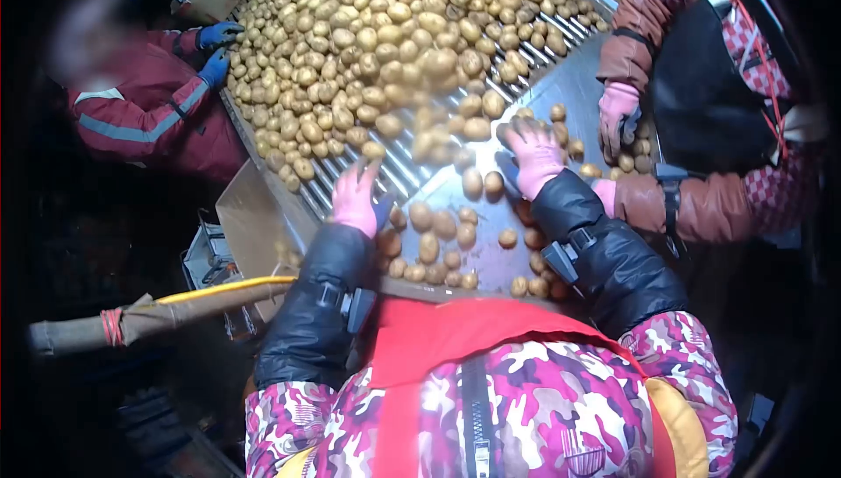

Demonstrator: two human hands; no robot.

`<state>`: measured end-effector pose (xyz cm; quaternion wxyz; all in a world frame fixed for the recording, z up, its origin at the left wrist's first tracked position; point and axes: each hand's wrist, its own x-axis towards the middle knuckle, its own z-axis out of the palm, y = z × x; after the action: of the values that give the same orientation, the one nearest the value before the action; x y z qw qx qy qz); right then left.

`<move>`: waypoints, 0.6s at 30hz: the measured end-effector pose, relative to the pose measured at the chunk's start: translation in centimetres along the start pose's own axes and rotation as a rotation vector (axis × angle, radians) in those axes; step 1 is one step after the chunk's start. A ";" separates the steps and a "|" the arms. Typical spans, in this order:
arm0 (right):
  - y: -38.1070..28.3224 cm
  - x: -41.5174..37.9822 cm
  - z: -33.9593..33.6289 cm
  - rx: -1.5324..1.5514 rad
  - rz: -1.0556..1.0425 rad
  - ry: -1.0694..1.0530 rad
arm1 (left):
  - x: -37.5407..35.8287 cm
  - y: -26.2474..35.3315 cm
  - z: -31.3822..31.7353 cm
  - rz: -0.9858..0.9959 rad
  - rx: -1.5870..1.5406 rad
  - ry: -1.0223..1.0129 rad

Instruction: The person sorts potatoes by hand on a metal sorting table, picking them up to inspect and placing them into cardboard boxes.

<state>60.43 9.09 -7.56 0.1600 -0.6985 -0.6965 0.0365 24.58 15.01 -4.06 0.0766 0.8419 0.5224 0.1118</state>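
Observation:
My left hand (355, 201), in a pink and dark glove, lies at the near end of the metal rollers (399, 162), fingers stretched out and apart. One potato (373, 150) is just beyond its fingertips. My right hand (534, 159), gloved the same way, is spread over the metal sheet (501, 259) beside several potatoes; it grips nothing that I can see. Between my hands, loose potatoes (428, 247) lie on the sheet toward my red apron (473, 329). Some potatoes just beyond are smeared by motion.
A large potato heap (377, 31) covers the rollers beyond. At left, a co-worker's blue gloves (215, 66) touch its edge; at right, another person's pink glove (618, 117) is close to my right arm. Cardboard (254, 215) and a wrapped bar (166, 316) stand left.

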 end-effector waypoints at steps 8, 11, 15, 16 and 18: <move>-6.9 19.6 -5.1 0.125 -0.128 -0.223 | 17.4 -3.0 -3.7 0.001 0.037 0.006; -7.3 25.3 -3.2 0.146 -0.084 -0.337 | 23.4 -3.5 -3.2 -0.016 0.012 0.008; -7.5 26.9 -1.1 0.140 -0.010 -0.324 | 29.4 -3.9 -3.1 -0.091 -0.526 -0.087; -7.3 27.4 -1.1 0.132 -0.014 -0.309 | 31.7 -5.4 -1.7 -0.120 -0.453 -0.023; -7.5 29.7 -1.4 0.224 0.057 -0.427 | 34.1 -5.3 -2.6 -0.251 -0.408 -0.103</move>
<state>54.39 37.94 0.94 0.0845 -0.6722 -0.6862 0.2649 33.91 47.96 0.80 0.2851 0.7420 0.5850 0.1614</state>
